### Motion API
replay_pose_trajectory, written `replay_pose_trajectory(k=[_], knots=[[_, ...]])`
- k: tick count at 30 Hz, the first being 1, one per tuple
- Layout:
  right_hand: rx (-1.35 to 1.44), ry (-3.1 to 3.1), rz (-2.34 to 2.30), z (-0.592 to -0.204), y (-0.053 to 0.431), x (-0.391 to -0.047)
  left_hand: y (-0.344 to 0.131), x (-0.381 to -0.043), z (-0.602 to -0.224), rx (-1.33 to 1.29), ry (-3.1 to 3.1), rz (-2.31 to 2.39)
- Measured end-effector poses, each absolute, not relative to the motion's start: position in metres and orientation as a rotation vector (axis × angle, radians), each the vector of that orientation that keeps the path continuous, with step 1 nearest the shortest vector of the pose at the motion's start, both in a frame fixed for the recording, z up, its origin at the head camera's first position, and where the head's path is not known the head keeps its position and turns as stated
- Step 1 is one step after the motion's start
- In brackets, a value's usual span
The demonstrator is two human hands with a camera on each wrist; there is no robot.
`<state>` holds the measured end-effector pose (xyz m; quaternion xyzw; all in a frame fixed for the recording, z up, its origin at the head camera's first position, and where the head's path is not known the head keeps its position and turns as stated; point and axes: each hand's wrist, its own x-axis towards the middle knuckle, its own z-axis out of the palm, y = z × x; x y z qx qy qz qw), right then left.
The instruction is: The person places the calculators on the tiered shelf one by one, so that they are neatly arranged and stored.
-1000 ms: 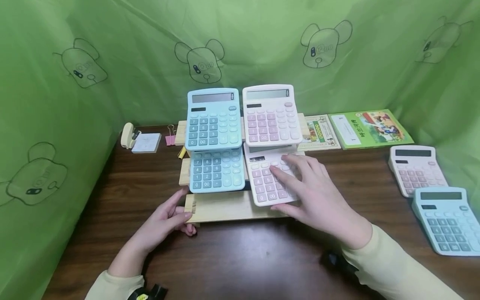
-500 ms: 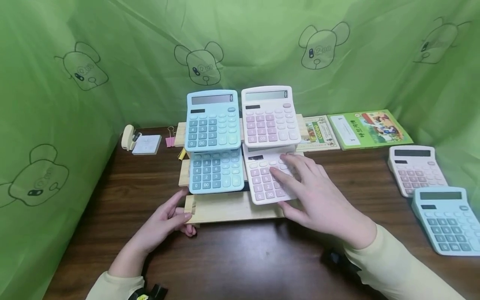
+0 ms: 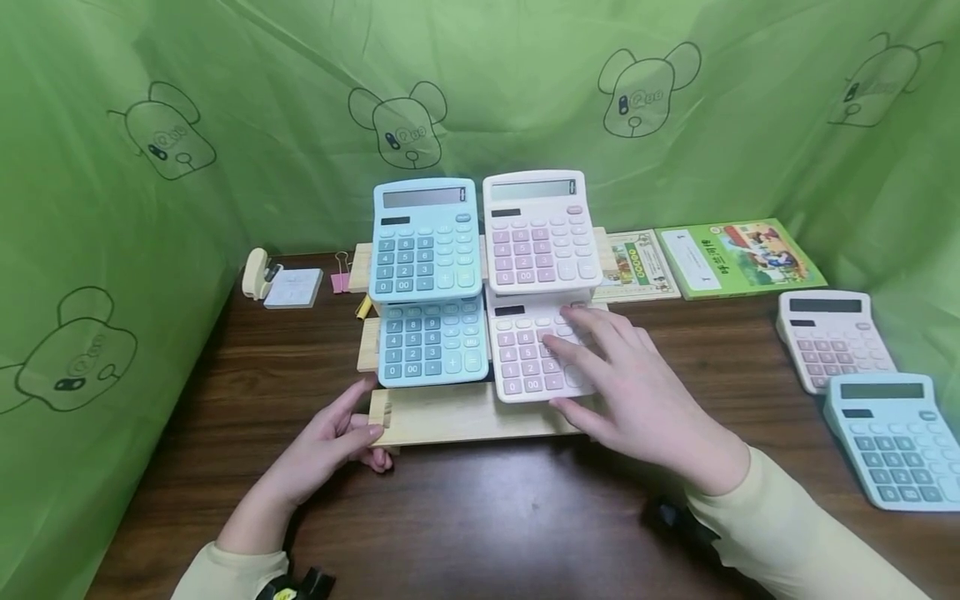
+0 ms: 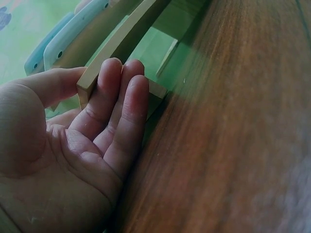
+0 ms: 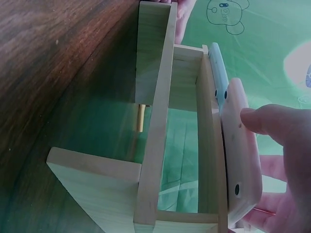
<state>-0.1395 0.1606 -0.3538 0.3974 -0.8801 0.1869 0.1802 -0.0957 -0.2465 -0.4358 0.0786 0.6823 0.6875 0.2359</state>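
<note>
A tiered wooden stand point(image 3: 442, 417) carries calculators on its two upper steps. On the top step are a blue calculator point(image 3: 423, 242) and a white-and-pink calculator point(image 3: 543, 237), both displays reading 0. Below them sit another blue calculator point(image 3: 433, 354) and a second white-and-pink calculator point(image 3: 528, 367), whose upper part is hidden. My right hand point(image 3: 637, 400) holds this lower pink one, thumb at its bottom edge point(image 5: 243, 145), fingers over its right-hand keys. My left hand point(image 3: 330, 437) grips the left end of the bottom step, thumb on top, other fingers beneath point(image 4: 112, 97).
At the right lie another pink calculator point(image 3: 832, 342) and a blue calculator point(image 3: 892, 442), overlapping in view. Booklets point(image 3: 742, 258) lie behind on the right. A cream stapler point(image 3: 257, 272), notepad point(image 3: 292, 287) and pink binder clip point(image 3: 341, 279) are at the back left. Green curtain point(image 3: 510, 75) surrounds the table.
The lower pink calculator has shifted slightly left and up under my right hand and now sits straighter. My left hand stays on the stand's end.
</note>
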Motion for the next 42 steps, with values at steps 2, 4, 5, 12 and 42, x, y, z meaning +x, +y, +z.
replay_pose_trajectory(k=[2, 4, 5, 12, 42], knots=[[1.119, -2.483, 0.538, -0.354, 0.161, -0.139, -0.246, -0.095, -0.435, 0.215, 1.873, 1.884], [1.109, -2.485, 0.542, -0.354, 0.161, -0.139, -0.246, -0.095, -0.435, 0.216, 1.875, 1.886], [1.105, -2.486, 0.543, -0.354, 0.161, -0.139, -0.246, -0.095, -0.435, 0.218, 1.875, 1.888], [1.066, -2.516, 0.525, -0.355, 0.16, -0.138, -0.246, -0.095, -0.435, 0.24, 1.874, 1.9], [1.293, -2.385, 0.416, -0.343, 0.145, -0.112, -0.245, -0.095, -0.434, 0.233, 1.882, 1.889]])
